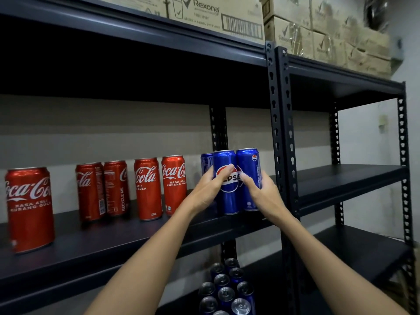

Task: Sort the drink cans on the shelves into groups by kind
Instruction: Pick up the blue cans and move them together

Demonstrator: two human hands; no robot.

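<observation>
Dark metal shelf (136, 246) against a pale wall | five red Coca-Cola cans (147, 188) upright at left, gaps between | left hand (208, 189) curled round front Pepsi can (227, 201), upright near shelf's front edge | right hand (261, 194) gripping neighbouring Pepsi can (248, 164) | right bay shelf (341, 180) bare.

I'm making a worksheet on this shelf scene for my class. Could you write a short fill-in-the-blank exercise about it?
1. The left hand grips a blue can bearing the brand name ____.
2. The number of red Coca-Cola cans standing on that shelf is ____.
3. The cardboard box on the top shelf is printed with the brand ____.
4. The right hand holds another can whose colour is ____.

Missing words: Pepsi; five; Rexona; blue
</observation>
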